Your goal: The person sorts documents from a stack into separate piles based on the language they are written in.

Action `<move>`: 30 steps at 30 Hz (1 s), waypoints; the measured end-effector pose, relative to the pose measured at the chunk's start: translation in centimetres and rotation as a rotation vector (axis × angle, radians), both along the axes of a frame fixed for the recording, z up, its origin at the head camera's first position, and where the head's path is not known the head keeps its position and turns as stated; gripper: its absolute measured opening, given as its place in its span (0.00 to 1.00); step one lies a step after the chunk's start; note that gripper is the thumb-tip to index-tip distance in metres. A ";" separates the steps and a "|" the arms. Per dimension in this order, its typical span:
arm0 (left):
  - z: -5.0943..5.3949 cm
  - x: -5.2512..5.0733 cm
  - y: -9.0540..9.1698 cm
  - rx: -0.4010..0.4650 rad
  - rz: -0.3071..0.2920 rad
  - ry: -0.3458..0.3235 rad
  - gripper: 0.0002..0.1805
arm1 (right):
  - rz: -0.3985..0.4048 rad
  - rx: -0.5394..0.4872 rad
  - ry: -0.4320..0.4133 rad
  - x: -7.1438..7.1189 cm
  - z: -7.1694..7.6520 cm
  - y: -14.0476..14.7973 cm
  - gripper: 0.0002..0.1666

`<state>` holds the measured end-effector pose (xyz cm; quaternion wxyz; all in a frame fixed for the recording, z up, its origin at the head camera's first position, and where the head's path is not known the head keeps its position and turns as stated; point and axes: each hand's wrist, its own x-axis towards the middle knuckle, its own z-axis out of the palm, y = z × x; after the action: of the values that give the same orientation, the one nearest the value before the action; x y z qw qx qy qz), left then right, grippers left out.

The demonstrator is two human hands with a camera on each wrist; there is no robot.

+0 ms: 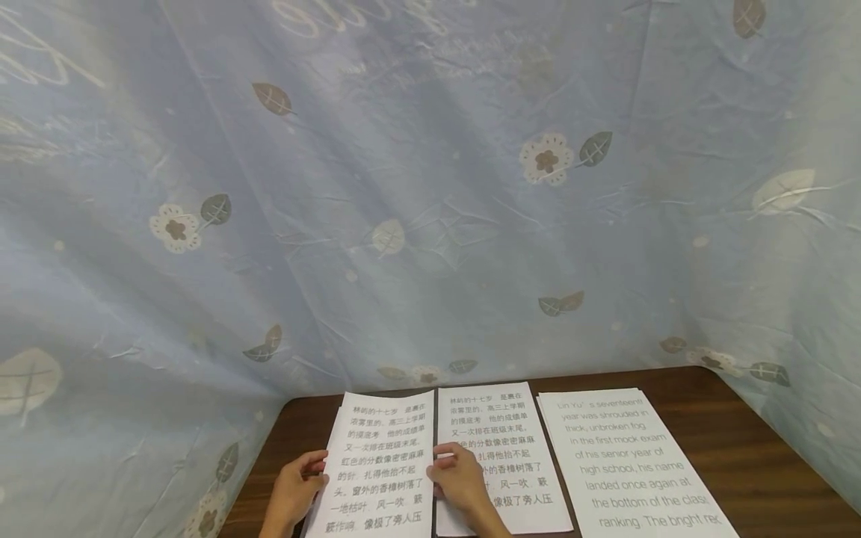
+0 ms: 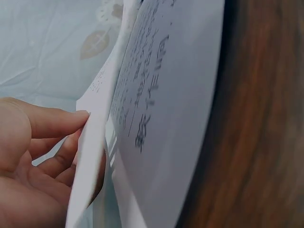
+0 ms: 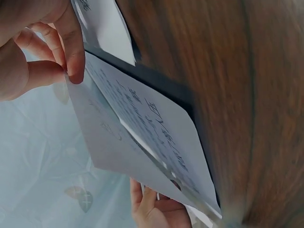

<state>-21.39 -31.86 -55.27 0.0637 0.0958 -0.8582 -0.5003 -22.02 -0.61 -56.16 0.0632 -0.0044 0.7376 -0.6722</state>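
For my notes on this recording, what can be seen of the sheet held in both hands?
The sheet is white, thin and paper-like, with rows of dark Chinese print, upright in the head view, where its lower edge is cut off. It slants, at least partly raised over a printed page beneath, left of the middle page. The left hand pinches its left edge, the right hand its right edge.

Soft, muted light — pale sheen on the cloth (image 1: 444, 187) — tabletop (image 2: 256, 142) blurred at left wrist
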 end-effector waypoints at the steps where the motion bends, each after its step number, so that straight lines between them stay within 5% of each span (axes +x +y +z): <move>1: 0.0 0.0 -0.2 -0.004 -0.002 0.001 0.25 | -0.001 -0.002 0.003 0.1 0.0 -0.2 0.25; 16: 0.0 0.2 -2.1 -0.051 0.018 -0.019 0.25 | -0.016 0.000 0.027 0.6 0.3 -2.3 0.22; 30: 0.0 0.3 -1.7 -0.098 0.024 -0.027 0.24 | -0.017 0.096 0.087 0.8 0.0 -2.6 0.23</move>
<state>-21.07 -33.55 -55.23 0.0627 0.1096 -0.8812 -0.4556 -21.24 -3.19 -56.11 0.0255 -0.0246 0.7713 -0.6355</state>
